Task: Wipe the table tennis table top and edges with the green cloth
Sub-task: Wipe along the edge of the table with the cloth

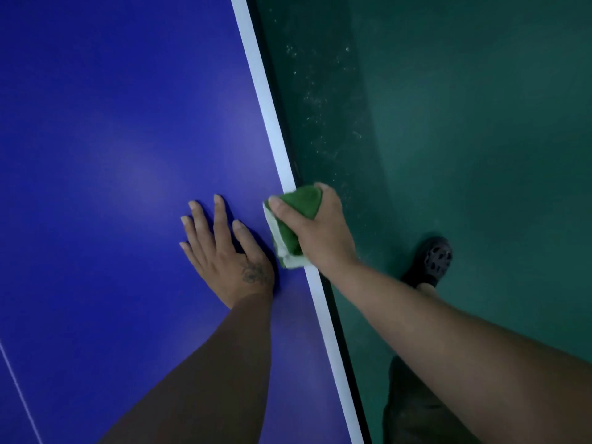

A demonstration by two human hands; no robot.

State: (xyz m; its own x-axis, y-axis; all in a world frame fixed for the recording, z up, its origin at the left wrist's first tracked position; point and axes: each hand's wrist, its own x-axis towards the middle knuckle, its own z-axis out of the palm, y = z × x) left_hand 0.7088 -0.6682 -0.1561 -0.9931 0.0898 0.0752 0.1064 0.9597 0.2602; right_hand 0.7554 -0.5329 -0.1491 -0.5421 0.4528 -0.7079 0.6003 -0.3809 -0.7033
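R hand (317, 232) fingers clenched round green cloth (293, 225) at blue table (112, 139) edge, prob. pressing it. L hand (227, 251) flat, fingers spread on top.

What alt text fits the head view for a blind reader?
A right hand grips a green cloth on the white edge of a blue table tennis table, while the left hand rests flat on the top. A dark shoe stands on the green floor.

I can read no words, brands or numbers on the table tennis table (112, 139). The dark tattoo (254, 274) on my left hand (224, 254) is too blurred to read.
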